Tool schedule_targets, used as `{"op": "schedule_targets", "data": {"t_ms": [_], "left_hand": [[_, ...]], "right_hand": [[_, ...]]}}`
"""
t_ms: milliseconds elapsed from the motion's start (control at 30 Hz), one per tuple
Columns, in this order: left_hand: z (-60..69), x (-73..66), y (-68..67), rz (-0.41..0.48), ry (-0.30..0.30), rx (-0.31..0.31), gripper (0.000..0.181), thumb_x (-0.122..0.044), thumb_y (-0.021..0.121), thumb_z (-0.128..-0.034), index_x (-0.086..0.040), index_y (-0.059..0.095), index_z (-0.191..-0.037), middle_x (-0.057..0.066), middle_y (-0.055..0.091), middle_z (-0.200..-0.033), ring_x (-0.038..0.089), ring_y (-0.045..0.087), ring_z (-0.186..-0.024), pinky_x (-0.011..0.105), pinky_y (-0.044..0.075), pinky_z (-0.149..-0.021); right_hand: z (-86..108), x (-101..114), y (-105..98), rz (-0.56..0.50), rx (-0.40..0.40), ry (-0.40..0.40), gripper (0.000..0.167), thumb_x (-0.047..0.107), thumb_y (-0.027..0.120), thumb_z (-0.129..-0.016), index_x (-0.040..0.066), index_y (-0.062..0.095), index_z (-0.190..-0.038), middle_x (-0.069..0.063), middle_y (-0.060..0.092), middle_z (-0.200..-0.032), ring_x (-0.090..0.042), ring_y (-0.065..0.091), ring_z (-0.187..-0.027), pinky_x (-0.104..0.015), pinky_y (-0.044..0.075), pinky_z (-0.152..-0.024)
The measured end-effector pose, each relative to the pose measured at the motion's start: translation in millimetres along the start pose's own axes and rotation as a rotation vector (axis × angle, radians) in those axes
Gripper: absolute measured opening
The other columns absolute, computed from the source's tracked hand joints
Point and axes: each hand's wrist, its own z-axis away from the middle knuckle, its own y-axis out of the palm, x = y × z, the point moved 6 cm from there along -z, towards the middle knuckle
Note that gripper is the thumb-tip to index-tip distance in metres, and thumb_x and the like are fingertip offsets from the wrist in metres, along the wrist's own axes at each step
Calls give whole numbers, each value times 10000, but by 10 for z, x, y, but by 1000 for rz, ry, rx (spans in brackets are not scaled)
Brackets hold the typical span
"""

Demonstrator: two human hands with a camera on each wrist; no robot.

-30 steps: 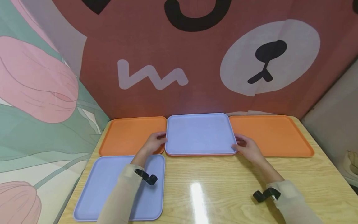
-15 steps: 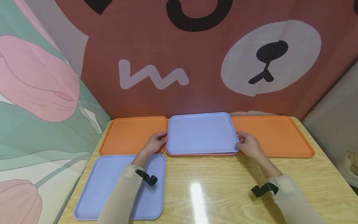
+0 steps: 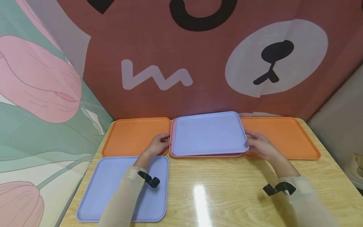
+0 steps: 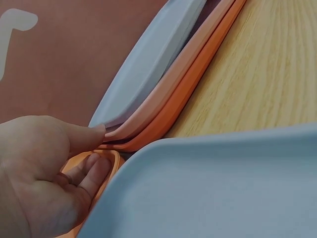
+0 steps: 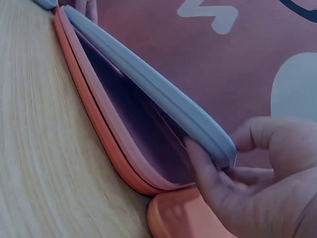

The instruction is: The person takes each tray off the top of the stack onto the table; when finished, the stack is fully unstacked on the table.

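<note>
A blue-violet tray (image 3: 210, 134) lies tilted on top of a stack in the middle, its right end raised. My right hand (image 3: 262, 145) grips that end, with thumb and fingers around the rim (image 5: 208, 131) in the right wrist view. Beneath it sits a pink tray (image 4: 161, 96), with an orange tray (image 4: 176, 111) under that in the left wrist view. At the stack's left end, my left hand (image 3: 157, 145) holds the pink tray's edge. Its thumb is on the pink rim, and its other fingers are curled below, partly hidden.
Orange trays lie on either side of the stack, one left (image 3: 133, 135) and one right (image 3: 283, 138). Another blue-violet tray (image 3: 113, 183) sits front left, under my left forearm. A wood-grain table (image 3: 221, 189) bears them, and a printed wall hanging (image 3: 204, 91) rises behind.
My right hand has moved right and up, lifting the right end of the top blue-violet tray and sliding it rightward. More of the pink tray shows beneath. My left hand stays in place.
</note>
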Motion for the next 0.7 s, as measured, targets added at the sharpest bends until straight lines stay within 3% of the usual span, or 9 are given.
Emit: {"op": "schedule_targets", "data": {"t_ms": [67,167,267,433,533,700], "left_hand": [[-1,12,-2,-3,-3,-1,480,-15,667,-968,27,551,-1432,168,629,-1175,251,556,-1063,278,475,-902],[2,23,-7,-9,-22,-5,484,-21,667,-972,-4,555,-1442,155,625,-1209,251,547,-1085,317,470,-951],[9,8,-6,-28,-27,-3,488,-38,668,-976,-24,554,-1450,152,623,-1230,257,543,-1103,348,459,-982],[20,-18,2,-34,-19,7,491,-49,668,-979,-23,548,-1454,154,625,-1244,254,544,-1103,349,459,-979],[23,-20,2,-34,-15,8,491,-37,664,-978,-12,545,-1453,161,625,-1244,257,547,-1101,345,466,-975],[20,-3,-3,-44,-26,4,493,-53,664,-982,-31,546,-1460,140,619,-1228,252,539,-1099,346,465,-973]], "right_hand": [[21,-6,36,-122,74,12,780,-92,470,-936,-150,-3,-1554,-13,638,-1112,-115,674,-909,-269,581,-782],[49,0,79,-239,147,2,791,-101,442,-977,-126,-104,-1549,21,655,-1138,-135,690,-970,-284,585,-828],[74,17,90,-325,171,-36,773,-98,425,-1011,-111,-130,-1549,7,674,-1167,-159,698,-1004,-301,588,-841],[118,9,71,-383,171,-81,736,-62,424,-1044,-96,-96,-1564,2,686,-1212,-170,695,-1053,-318,586,-857],[153,-13,50,-405,168,-113,678,-59,416,-1049,-68,16,-1596,-10,689,-1230,-175,694,-1065,-318,585,-860],[239,-37,18,-494,235,-201,519,-106,351,-1043,100,453,-1509,-67,681,-1278,-200,690,-1094,-331,584,-870]]}}
